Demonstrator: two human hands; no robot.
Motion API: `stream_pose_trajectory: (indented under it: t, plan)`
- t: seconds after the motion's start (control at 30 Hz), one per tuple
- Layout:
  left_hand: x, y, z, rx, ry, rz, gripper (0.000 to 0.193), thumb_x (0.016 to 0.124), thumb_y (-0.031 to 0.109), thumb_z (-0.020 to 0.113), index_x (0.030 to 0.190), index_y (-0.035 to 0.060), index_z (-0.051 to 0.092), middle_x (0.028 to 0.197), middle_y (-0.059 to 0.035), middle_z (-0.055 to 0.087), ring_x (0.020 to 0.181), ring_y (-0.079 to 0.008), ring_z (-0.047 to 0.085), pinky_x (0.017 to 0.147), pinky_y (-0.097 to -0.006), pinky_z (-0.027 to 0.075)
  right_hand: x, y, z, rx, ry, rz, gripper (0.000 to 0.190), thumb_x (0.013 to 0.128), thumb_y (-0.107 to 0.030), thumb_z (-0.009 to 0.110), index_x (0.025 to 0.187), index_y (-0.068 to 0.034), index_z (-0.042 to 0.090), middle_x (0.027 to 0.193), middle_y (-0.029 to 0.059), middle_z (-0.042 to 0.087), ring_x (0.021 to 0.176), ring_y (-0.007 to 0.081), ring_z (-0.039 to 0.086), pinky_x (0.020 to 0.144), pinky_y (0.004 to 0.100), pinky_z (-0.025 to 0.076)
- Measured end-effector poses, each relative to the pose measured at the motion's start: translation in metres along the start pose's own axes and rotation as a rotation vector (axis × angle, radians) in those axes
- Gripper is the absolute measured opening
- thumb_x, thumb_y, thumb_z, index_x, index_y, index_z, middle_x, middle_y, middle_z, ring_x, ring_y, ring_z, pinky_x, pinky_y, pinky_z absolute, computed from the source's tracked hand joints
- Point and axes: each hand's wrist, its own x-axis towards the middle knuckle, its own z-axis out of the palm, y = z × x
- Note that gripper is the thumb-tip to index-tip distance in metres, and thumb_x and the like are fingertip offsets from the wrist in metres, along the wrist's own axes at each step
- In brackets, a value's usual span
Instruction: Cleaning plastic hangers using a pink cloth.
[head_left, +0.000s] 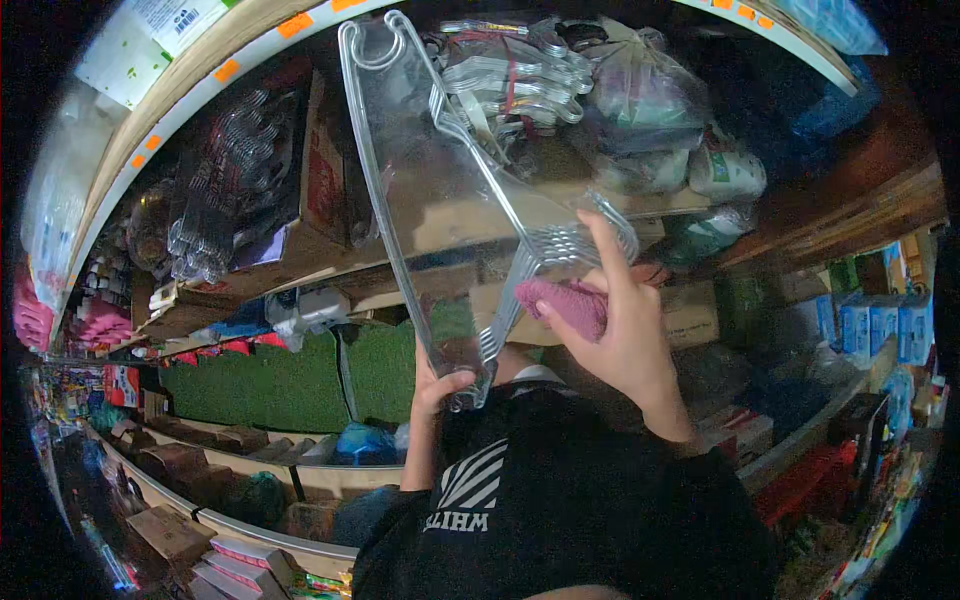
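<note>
In front of me is a bundle of clear-and-silver clothes hangers (489, 171), wrapped in transparent plastic film and tilted upright. My left hand (436, 386) grips its lower corner, thumb across the front and the other fingers hidden behind. A crumpled pink cloth (568, 309) sits in my right hand (630, 337), between thumb and palm. That cloth lies against the hangers' right side, close to their stacked bars. My right index finger points up beside the hooks; whether it touches the film I cannot tell.
On the wooden shelf (450, 225) beyond lie more tied hangers (517, 82) and filled plastic bags (645, 82). Dark hangers (217, 187) are at the left, near a cardboard box (322, 172). An upper shelf edge (187, 90) arches overhead. Blue boxes (885, 326) stand at right.
</note>
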Motion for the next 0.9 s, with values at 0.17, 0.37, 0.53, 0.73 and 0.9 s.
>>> stream_pose_trajectory:
  t: [0.17,0.37,0.53,0.73,0.9]
  plan:
    - [0.001,-0.005,-0.007,0.011,-0.045,-0.063,0.105,0.05,0.017,0.07,0.134,0.0057,0.008,0.112,-0.0149,0.043,0.097,-0.0251,0.049,0.084,-0.0366,0.04,-0.002,0.004,0.002,-0.008,0.011,-0.025,0.077,0.066,-0.019,0.067,0.128,-0.008,0.023,0.066,0.0141,0.058,0.062,0.0304,0.06,0.055,0.0349,0.046]
    - [0.0,-0.005,-0.005,-0.005,-0.006,-0.022,0.107,0.049,0.017,0.071,0.134,0.0046,0.006,0.109,-0.014,0.045,0.094,-0.0244,0.05,0.084,-0.0355,0.04,-0.003,0.005,0.005,-0.018,0.011,-0.04,0.077,0.065,-0.018,0.068,0.127,-0.007,0.023,0.067,0.0138,0.059,0.062,0.0299,0.061,0.055,0.035,0.046]
    - [0.0,-0.006,-0.003,-0.021,0.001,0.019,0.094,0.049,0.013,0.068,0.129,0.0027,0.019,0.102,-0.0138,0.049,0.093,-0.0246,0.051,0.083,-0.0356,0.041,-0.003,0.006,0.004,0.011,0.03,-0.058,0.077,0.065,-0.017,0.068,0.126,-0.006,0.024,0.068,0.0135,0.059,0.062,0.0296,0.061,0.056,0.0353,0.046]
    - [-0.003,-0.013,-0.011,-0.061,-0.015,-0.059,0.091,0.051,0.01,0.067,0.127,0.0033,0.019,0.103,-0.017,0.049,0.095,-0.0278,0.051,0.082,-0.0388,0.041,-0.005,0.004,0.006,-0.001,0.041,-0.082,0.077,0.065,-0.017,0.068,0.127,-0.005,0.023,0.065,0.0127,0.058,0.06,0.0283,0.061,0.054,0.0339,0.046]
    - [-0.001,-0.009,-0.006,-0.205,-0.086,-0.121,0.092,0.053,0.007,0.065,0.128,0.0031,0.012,0.103,-0.0235,0.047,0.091,-0.0319,0.053,0.075,-0.0403,0.046,-0.006,-0.005,0.003,-0.035,-0.001,-0.052,0.077,0.067,-0.012,0.067,0.129,-0.003,0.022,0.063,0.0151,0.057,0.061,0.0241,0.061,0.057,0.0292,0.046]
